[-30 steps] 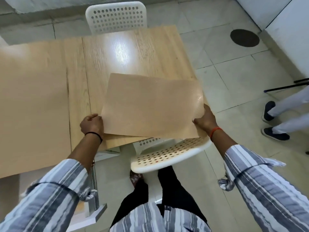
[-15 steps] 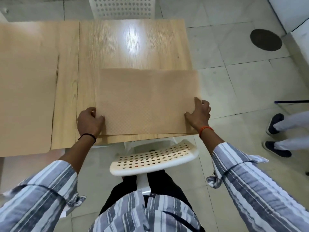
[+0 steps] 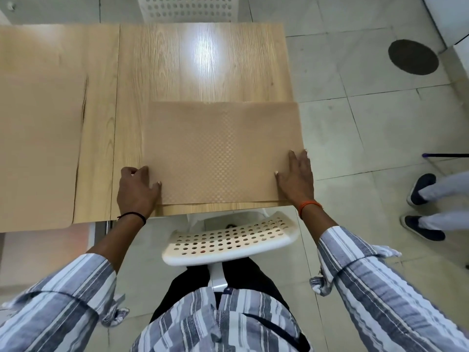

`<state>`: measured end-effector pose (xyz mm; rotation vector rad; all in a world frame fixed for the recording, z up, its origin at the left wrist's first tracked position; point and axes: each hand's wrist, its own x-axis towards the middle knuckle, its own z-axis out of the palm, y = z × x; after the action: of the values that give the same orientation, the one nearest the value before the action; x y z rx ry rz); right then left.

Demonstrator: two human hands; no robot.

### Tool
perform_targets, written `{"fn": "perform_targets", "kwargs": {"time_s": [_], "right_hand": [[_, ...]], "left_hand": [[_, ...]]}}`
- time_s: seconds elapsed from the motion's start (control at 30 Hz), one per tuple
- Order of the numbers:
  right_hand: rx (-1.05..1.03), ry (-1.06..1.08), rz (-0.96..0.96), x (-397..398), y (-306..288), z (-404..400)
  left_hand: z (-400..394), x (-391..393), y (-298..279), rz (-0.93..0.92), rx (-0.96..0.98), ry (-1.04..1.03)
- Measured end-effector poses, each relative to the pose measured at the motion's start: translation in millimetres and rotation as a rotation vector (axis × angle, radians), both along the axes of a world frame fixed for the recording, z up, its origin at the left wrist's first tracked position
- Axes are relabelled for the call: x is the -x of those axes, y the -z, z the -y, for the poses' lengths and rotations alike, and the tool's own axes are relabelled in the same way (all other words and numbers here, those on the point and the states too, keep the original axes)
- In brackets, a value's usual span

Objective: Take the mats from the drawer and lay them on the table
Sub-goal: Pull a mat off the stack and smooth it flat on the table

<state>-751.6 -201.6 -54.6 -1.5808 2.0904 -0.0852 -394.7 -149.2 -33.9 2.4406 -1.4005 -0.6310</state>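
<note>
On the counter [image 3: 203,69] we count 2 mats down: a large mat [image 3: 38,138] at the left, hanging a little past the near edge, and a checkered mat [image 3: 218,151] lying flat at the near right, its right edge slightly past the counter side. No drawer in view, so we cannot tell how many mats are left. A white chair [image 3: 228,240] sits just below the counter edge. Left hand [image 3: 137,189] is loosely curled at the mat's near-left corner, thumb on top; right hand [image 3: 297,176] has fingers spread flat on the near-right corner. 0.5 s ago the right fingers curled around that edge; 1.0 s ago the mat was tilted in the air.
</note>
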Motion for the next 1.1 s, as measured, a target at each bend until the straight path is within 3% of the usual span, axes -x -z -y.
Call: {"fn": "perform_targets", "kwargs": {"time_s": [0.2,0.77,1.1], "right_hand": [[-0.007,-0.044,-0.117,-11,4,-9],[0.001,-0.203,-0.182,2,6,-23],[-0.014,-0.269,-0.223,7,5,-26]], "left_hand": [[-3,2,-5,0.023,-0.015,0.018],[-29,4,-9,-0.012,-0.028,-0.006],[-39,3,-7,0.114,-0.092,0.055]]}}
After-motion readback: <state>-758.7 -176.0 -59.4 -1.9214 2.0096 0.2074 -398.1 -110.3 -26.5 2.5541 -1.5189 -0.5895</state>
